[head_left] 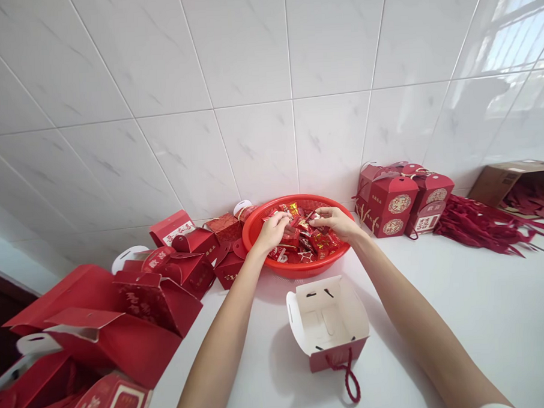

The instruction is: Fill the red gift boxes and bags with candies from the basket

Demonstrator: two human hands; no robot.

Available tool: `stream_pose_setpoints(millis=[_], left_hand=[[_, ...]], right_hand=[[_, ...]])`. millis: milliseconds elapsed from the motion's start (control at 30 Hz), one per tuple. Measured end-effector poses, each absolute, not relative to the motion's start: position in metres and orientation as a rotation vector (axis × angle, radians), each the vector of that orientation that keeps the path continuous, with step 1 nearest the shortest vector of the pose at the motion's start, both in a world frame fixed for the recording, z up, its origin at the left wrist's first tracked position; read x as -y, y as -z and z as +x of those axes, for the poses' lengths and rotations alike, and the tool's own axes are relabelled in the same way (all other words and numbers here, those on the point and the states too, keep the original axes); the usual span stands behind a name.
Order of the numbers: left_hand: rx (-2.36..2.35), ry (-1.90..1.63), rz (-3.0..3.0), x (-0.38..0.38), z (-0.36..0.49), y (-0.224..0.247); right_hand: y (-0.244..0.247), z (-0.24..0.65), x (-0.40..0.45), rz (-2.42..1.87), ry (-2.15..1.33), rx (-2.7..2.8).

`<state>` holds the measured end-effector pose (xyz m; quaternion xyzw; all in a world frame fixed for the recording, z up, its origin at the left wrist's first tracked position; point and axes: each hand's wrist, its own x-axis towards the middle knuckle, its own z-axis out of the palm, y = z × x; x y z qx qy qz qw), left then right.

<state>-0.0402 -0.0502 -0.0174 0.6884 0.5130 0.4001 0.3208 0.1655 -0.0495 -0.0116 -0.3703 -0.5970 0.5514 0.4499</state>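
Both hands are over a red plastic basket [254, 236] that holds many wrapped sweets [304, 229], mostly red with some gold. At the basket's left part, my left hand [275, 229] has its fingers closed together by the red packets; whatever it grips is too small to name. My right hand [336, 223] is at the right part, thumb and fingers pinched on something small that I cannot make out. Nearer to me stands an open red box [335, 321] with a white inside, its flaps spread and a dark red cord hanging at the front. No sweets show inside it.
Many red gift boxes [154, 299] crowd the left side. Closed red boxes [394, 200] stand at the back right, beside a heap of dark red ribbons [475, 222] and a cardboard box [501, 185]. A tiled wall [255, 144] rises behind the white table [475, 315].
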Motion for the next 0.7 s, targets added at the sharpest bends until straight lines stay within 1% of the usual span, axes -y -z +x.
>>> stream_pose_setpoints(millis=[67,200,267,500,700], left_hand=[[-1.519,-0.756,1.912,0.051,-0.04,0.017],[-1.799,0.05,2.142,0.057,-0.037,0.014],[-1.838,0.25,2.146,0.06,-0.035,0.011],[-1.819,0.438,2.252,0.065,-0.028,0.003],[-1.785,0.434,2.289,0.066,-0.029,0.003]], right_hand=[[0.012,0.165,0.049,-0.918,-1.333,1.431],[0.013,0.165,0.048,-0.927,-1.339,1.427],[0.014,0.165,0.047,-0.939,-1.345,1.432],[0.014,0.164,0.046,-0.966,-1.354,1.447],[0.013,0.163,0.047,-0.947,-1.366,1.438]])
